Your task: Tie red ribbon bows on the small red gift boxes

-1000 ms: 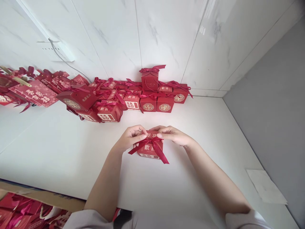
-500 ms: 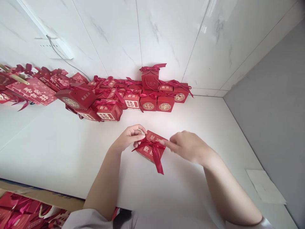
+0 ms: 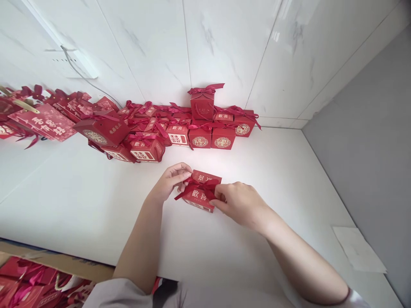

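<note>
Centrally placed box: a red gift box [image 3: 198, 196] with pale characters, between the two hands on the white table [image 3: 257, 171], set at a slight slant; it serves as the dial's hub for every bearing below.
Ribbon: a crimson ribbon [image 3: 209, 185] crosses the box as a bow, one tail reaching out between eight and nine o'clock.
Left hand: at ten o'clock, the left hand [image 3: 171, 183] touches the corner beside a ribbon loop, thumb and forefinger drawn near each other; whether ribbon or card lies between them cannot be told.
Right hand: at three o'clock, the right hand [image 3: 240, 203] is curled, thumb and forefinger pinching the ribbon at the box's edge.
Finished-looking rows: from ten to one o'clock, well apart from the hands, stand rows of red boxes [image 3: 201, 140] with ribbons; one upright box [image 3: 202, 106] rests on top at twelve, and a tilted box [image 3: 104, 131] at ten.
Printed bags: between nine and ten o'clock, red bags [image 3: 48, 122] overlap.
Carton: at eight o'clock, a cardboard carton [image 3: 80, 268] holds more red packages [image 3: 35, 284].
Paper: between three and four o'clock, a pale sheet [image 3: 359, 249] lies flat.
Wall: at ten o'clock, a socket panel [image 3: 75, 64] with a grey cable [image 3: 78, 72].
</note>
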A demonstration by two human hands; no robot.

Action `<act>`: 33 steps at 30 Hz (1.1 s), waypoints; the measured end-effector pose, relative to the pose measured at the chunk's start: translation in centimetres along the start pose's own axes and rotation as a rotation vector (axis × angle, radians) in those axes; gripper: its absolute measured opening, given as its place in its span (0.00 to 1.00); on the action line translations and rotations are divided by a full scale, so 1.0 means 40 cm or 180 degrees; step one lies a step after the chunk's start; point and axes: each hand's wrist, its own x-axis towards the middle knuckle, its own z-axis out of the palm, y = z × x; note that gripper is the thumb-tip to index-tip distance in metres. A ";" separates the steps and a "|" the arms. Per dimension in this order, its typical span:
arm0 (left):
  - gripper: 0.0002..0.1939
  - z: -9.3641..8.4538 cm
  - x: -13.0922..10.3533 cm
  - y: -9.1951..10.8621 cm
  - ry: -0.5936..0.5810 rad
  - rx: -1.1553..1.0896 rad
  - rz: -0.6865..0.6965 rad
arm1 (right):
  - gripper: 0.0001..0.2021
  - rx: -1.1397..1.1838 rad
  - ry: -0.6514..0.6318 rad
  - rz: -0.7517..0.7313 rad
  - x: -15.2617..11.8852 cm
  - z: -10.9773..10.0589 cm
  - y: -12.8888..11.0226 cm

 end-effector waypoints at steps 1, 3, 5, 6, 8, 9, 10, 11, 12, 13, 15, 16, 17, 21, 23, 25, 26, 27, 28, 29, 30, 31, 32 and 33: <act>0.13 0.000 -0.002 0.003 -0.0078 0.0027 0.0050 | 0.10 0.0029 0.0059 -0.0059 -0.003 -0.005 0.007; 0.15 0.005 -0.008 0.010 -0.0197 0.0106 0.0138 | 0.10 0.0053 0.0034 -0.0213 -0.008 -0.014 0.018; 0.16 0.017 -0.013 0.019 -0.0164 0.0186 0.0179 | 0.13 0.0016 -0.0074 -0.0349 -0.012 -0.021 0.025; 0.15 0.024 -0.015 0.024 -0.0092 0.0227 0.0193 | 0.14 -0.0005 -0.0113 -0.0388 -0.013 -0.022 0.026; 0.13 0.040 -0.018 0.034 0.0063 0.0314 0.0203 | 0.14 -0.0021 -0.0154 -0.0430 -0.013 -0.024 0.028; 0.13 0.047 -0.019 0.038 0.0122 0.0359 0.0208 | 0.14 -0.0013 -0.0174 -0.0439 -0.013 -0.024 0.028; 0.13 0.053 -0.019 0.041 0.0184 0.0414 0.0225 | 0.14 0.0002 -0.0194 -0.0452 -0.012 -0.023 0.028; 0.13 0.057 -0.018 0.043 0.0266 0.0482 0.0247 | 0.14 0.0013 -0.0211 -0.0464 -0.011 -0.023 0.027; 0.13 0.060 -0.017 0.044 0.0367 0.0568 0.0265 | 0.14 0.0023 -0.0230 -0.0474 -0.011 -0.023 0.027; 0.13 0.060 -0.016 0.043 0.0494 0.0658 0.0279 | 0.15 0.0030 -0.0245 -0.0480 -0.011 -0.023 0.026; 0.13 0.057 -0.014 0.040 0.0787 0.0806 0.0290 | 0.15 0.0030 -0.0270 -0.0473 -0.011 -0.023 0.026; 0.12 0.054 -0.013 0.037 0.0911 0.0861 0.0282 | 0.15 0.0027 -0.0280 -0.0465 -0.011 -0.023 0.026; 0.12 0.051 -0.012 0.035 0.0997 0.0910 0.0263 | 0.15 0.0028 -0.0296 -0.0461 -0.011 -0.022 0.026; 0.11 0.040 -0.013 0.034 0.1020 0.1035 0.0074 | 0.14 0.0038 -0.0344 -0.0478 -0.010 -0.020 0.028; 0.11 0.039 -0.015 0.036 0.0940 0.0974 -0.0035 | 0.15 0.0044 -0.0349 -0.0491 -0.010 -0.019 0.030; 0.11 0.039 -0.016 0.037 0.0836 0.0833 -0.0115 | 0.14 0.0064 -0.0360 -0.0505 -0.009 -0.019 0.032; 0.11 0.039 -0.016 0.036 0.0787 0.0750 -0.0141 | 0.15 0.0071 -0.0365 -0.0506 -0.009 -0.019 0.033; 0.10 0.039 -0.016 0.035 0.0745 0.0670 -0.0153 | 0.15 0.0079 -0.0372 -0.0509 -0.009 -0.019 0.034; 0.09 0.038 -0.016 0.033 0.0702 0.0594 -0.0157 | 0.15 0.0083 -0.0375 -0.0509 -0.009 -0.019 0.035; 0.09 0.037 -0.016 0.031 0.0654 0.0516 -0.0154 | 0.14 0.0081 -0.0374 -0.0508 -0.009 -0.019 0.036; 0.09 0.036 -0.015 0.028 0.0604 0.0435 -0.0148 | 0.15 0.0072 -0.0364 -0.0507 -0.010 -0.019 0.036; 0.09 0.035 -0.015 0.026 0.0554 0.0352 -0.0145 | 0.15 0.0060 -0.0359 -0.0507 -0.010 -0.019 0.037; 0.09 0.034 -0.014 0.024 0.0500 0.0272 -0.0158 | 0.15 0.0045 -0.0352 -0.0507 -0.010 -0.019 0.037; 0.09 0.033 -0.014 0.023 0.0456 0.0205 -0.0189 | 0.15 0.0026 -0.0345 -0.0503 -0.011 -0.020 0.037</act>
